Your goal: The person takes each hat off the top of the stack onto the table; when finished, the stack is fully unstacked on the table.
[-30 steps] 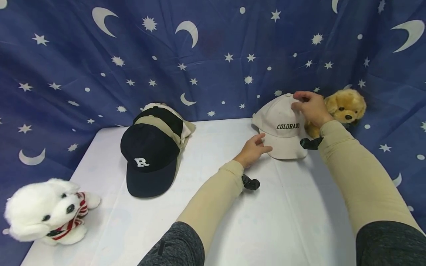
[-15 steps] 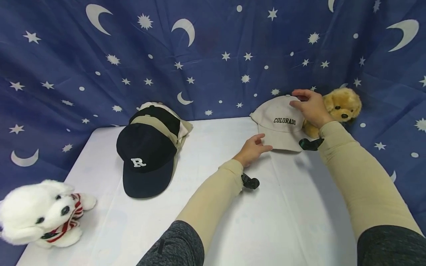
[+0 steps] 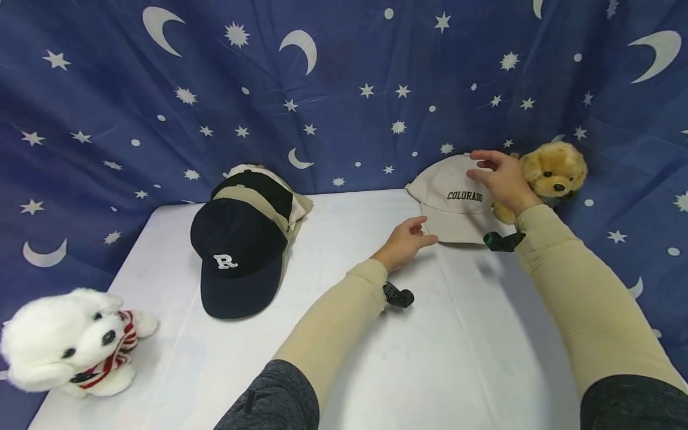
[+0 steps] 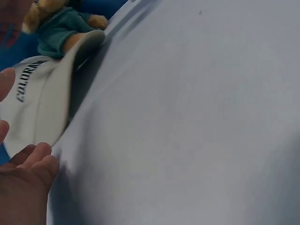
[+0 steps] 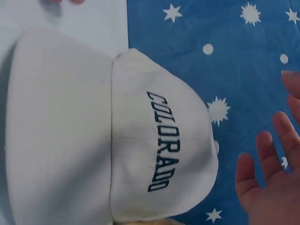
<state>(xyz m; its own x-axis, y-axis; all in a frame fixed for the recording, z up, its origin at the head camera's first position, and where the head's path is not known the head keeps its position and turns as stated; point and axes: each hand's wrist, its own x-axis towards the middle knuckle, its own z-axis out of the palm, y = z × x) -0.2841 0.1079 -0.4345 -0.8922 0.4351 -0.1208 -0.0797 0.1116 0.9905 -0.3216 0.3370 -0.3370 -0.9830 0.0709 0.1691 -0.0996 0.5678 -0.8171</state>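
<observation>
An off-white baseball cap (image 3: 441,188) lettered COLORADO sits at the back right of the table, its brim toward me. My left hand (image 3: 402,243) is beside the brim's left corner, fingers loosely spread. In the left wrist view, the fingertips of that hand (image 4: 28,180) are right at the brim's edge. Over the right of the crown, my right hand (image 3: 505,180) has its fingers parted and gently bent. The right wrist view shows a gap between this hand (image 5: 276,187) and the top of the cap (image 5: 159,136); nothing is in its grasp.
Several nested caps, with a navy one (image 3: 239,245) marked R in front, lie at the left. A white plush dog (image 3: 48,340) sits front left, and a golden plush dog (image 3: 559,164) stands behind my right hand. A starry blue curtain (image 3: 344,71) backs the white table (image 3: 419,358).
The cap's brim reaches less far toward me than a second ago. My right hand has since come slightly away from the crown; the left hand has barely shifted.
</observation>
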